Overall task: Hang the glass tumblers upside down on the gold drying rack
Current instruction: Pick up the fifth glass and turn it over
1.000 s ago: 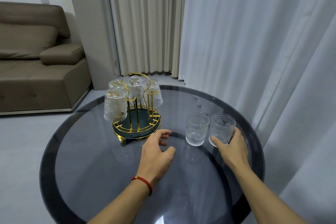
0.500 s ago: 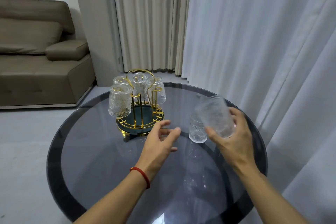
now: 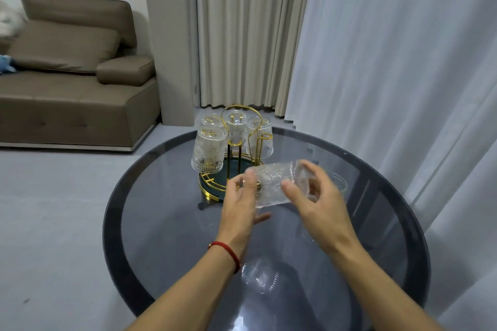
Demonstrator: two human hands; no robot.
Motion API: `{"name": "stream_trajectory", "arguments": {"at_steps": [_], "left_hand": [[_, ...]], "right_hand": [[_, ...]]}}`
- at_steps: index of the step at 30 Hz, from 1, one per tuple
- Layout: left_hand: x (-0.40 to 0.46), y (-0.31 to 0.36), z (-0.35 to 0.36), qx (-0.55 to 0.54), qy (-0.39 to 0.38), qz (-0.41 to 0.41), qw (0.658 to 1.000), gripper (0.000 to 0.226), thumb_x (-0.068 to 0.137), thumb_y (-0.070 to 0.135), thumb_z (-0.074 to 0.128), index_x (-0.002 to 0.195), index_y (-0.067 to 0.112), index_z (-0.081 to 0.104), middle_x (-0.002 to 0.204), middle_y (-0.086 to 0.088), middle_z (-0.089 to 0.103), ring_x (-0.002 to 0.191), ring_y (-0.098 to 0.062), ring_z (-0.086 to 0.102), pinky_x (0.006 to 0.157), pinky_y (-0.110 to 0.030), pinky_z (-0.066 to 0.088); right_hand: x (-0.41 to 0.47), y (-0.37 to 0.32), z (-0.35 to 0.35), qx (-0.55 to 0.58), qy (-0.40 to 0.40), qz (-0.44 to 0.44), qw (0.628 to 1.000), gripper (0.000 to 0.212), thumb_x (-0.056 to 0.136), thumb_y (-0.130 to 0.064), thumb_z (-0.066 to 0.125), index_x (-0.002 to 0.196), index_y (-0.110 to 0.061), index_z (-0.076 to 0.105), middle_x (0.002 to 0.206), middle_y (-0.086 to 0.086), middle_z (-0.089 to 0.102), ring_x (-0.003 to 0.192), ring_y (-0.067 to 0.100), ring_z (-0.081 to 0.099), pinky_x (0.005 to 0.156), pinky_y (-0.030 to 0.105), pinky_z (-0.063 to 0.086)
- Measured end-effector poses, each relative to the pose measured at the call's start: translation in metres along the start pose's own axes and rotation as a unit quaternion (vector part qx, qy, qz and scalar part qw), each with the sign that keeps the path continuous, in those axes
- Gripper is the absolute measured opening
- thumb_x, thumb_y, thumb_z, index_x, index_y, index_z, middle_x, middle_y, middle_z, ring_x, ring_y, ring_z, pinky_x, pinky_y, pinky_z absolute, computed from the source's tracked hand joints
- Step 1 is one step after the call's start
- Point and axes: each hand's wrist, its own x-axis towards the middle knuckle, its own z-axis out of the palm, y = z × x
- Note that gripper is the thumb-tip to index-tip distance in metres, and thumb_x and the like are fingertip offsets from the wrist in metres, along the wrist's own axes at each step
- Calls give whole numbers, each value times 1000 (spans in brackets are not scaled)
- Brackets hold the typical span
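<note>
A gold drying rack point(image 3: 243, 152) with a dark round base stands at the far side of the round glass table point(image 3: 166, 223). Several ribbed glass tumblers hang upside down on it, the nearest at the front left point(image 3: 208, 152). One tumbler point(image 3: 274, 185) lies on its side in the air just in front of the rack, held between both hands. My right hand point(image 3: 314, 207) grips its right end with thumb and fingers. My left hand point(image 3: 240, 201) touches its left end with thumb and fingertips. Another tumbler point(image 3: 339, 183) stands on the table, mostly hidden behind my right hand.
A brown sofa point(image 3: 70, 83) stands on the floor at the left. Beige and white curtains point(image 3: 376, 62) hang close behind and to the right of the table. The table's dark rim point(image 3: 113, 204) curves around the near side.
My right hand has carried the tumbler left from beside the other one and tipped it on its side. My left hand has risen to meet it.
</note>
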Motion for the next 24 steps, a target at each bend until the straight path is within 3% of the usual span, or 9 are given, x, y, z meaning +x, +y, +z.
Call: {"name": "stream_trajectory", "arguments": {"at_steps": [2, 3, 5, 7, 9, 13, 24], "left_hand": [[8, -11, -13, 181, 34, 65, 981, 31, 101, 54, 43, 115, 31, 57, 117, 2, 67, 107, -15, 62, 93, -40, 53], [13, -17, -21, 288, 45, 109, 950, 26, 102, 43, 46, 120, 29, 57, 125, 0, 63, 114, -13, 56, 98, -35, 47], [22, -33, -36, 462, 26, 168, 870, 41, 98, 29, 55, 138, 21, 49, 146, -4, 49, 135, -17, 40, 111, -34, 36], [27, -44, -46, 554, -4, 169, 815, 59, 96, 33, 57, 150, 22, 36, 161, -4, 28, 149, -21, 18, 120, -40, 23], [31, -50, -53, 599, -33, 157, 784, 67, 96, 38, 52, 155, 26, 23, 167, -1, 12, 152, -20, 2, 123, -44, 13], [36, -52, -53, 620, -63, 142, 769, 71, 98, 39, 48, 157, 27, 11, 168, 1, 3, 152, -17, -6, 123, -46, 7], [40, -52, -48, 626, -64, 123, 767, 76, 95, 30, 52, 157, 20, 11, 167, -2, 10, 152, -20, -3, 124, -46, 6]], "right_hand": [[17, -12, -2, -47, 60, -19, 997, 64, 84, -53, 78, 141, -35, 55, 117, -24, 64, 102, -6, 67, 84, 12, 54], [26, -19, -3, -62, 83, -25, 994, 64, 82, -53, 79, 139, -36, 56, 119, -17, 66, 103, 4, 68, 90, 25, 58], [45, -32, -5, -76, 112, -33, 990, 64, 82, -54, 78, 138, -36, 55, 127, -7, 66, 111, 20, 66, 97, 46, 57], [65, -43, -4, -90, 132, -46, 986, 63, 83, -54, 76, 138, -33, 56, 126, -6, 64, 115, 22, 63, 101, 48, 53], [85, -51, -3, -105, 129, -52, 985, 64, 83, -52, 75, 141, -29, 57, 132, -3, 66, 121, 22, 62, 106, 45, 51], [115, -54, 12, -145, 92, -44, 984, 69, 83, -50, 75, 144, -22, 57, 139, 4, 66, 128, 25, 60, 110, 40, 47], [129, -35, 51, -227, 32, -48, 972, 76, 84, -48, 75, 147, -12, 53, 143, 12, 63, 131, 32, 57, 108, 45, 46]]}}
